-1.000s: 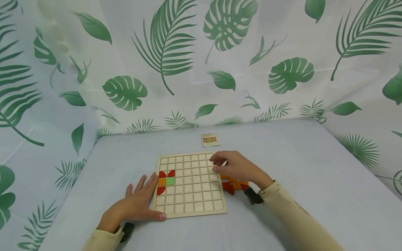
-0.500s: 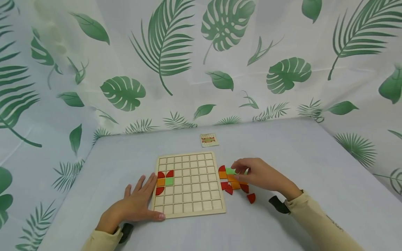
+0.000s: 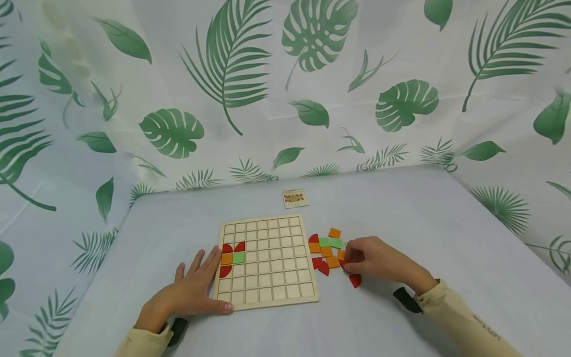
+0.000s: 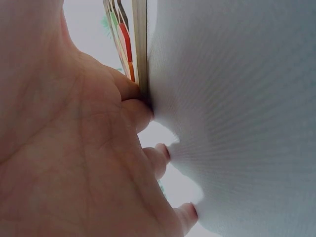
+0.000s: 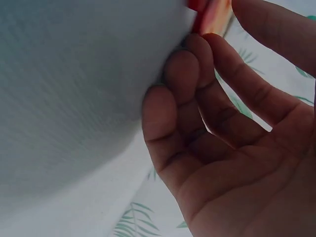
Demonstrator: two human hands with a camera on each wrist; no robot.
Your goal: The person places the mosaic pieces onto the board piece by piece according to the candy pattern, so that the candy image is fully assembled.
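Observation:
A square wooden grid board (image 3: pixel 285 301) lies on the table. At its left side sit three red quarter-circle tiles, an orange square tile (image 3: pixel 226 259) and a green square tile (image 3: pixel 238 257). My left hand (image 3: pixel 187 295) rests spread against the board's left edge, thumb at the near left corner. To the right of the board, my right hand (image 3: pixel 379 260) has its thumb and fingertips at a red quarter-circle tile (image 3: pixel 342 265) and appears to pinch it; the fingers partly cover it. In the right wrist view, red and orange (image 5: pixel 215 17) show between thumb and index finger.
Several loose tiles lie right of the board, among them an orange square (image 3: pixel 334 232), a light green square (image 3: pixel 336 243) and a red quarter-circle (image 3: pixel 355 280). A small pattern card (image 3: pixel 295 198) lies behind the board. Leaf-printed cloth (image 3: pixel 263 124) hangs behind the table.
My right hand has moved from over the board's right edge to the loose tiles, then down to the red quarter-circle at their near right. My left hand stays at the board.

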